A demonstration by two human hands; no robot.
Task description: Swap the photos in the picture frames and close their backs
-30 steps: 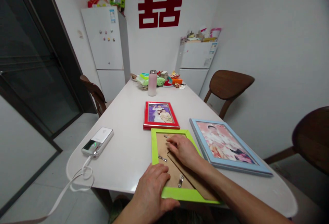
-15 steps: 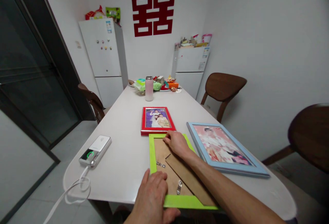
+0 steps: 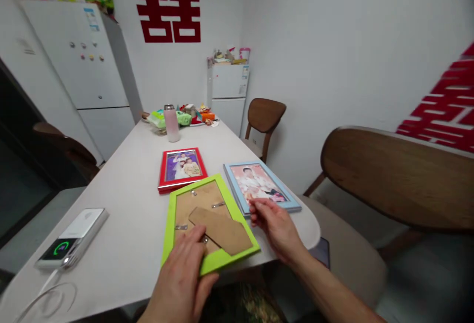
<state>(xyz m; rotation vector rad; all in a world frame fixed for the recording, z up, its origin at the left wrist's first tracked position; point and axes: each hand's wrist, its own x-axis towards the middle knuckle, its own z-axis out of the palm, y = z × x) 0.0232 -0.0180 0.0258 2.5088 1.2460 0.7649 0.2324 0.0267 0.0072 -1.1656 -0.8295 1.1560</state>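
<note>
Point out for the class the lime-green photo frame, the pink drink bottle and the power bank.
Lime-green photo frame [image 3: 219,228]: head view, on the brown support leg across its back.
Pink drink bottle [image 3: 171,124]: head view, middle of its body.
Power bank [image 3: 73,236]: head view, its upper face.

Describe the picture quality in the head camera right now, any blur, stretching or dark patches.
In the head view, the left fridge leans and the near chair looks stretched, as with a wide lens; in the head view, the left chair is smeared, the green photo frame clearer; in the head view, the lower right corner is dark.
</note>
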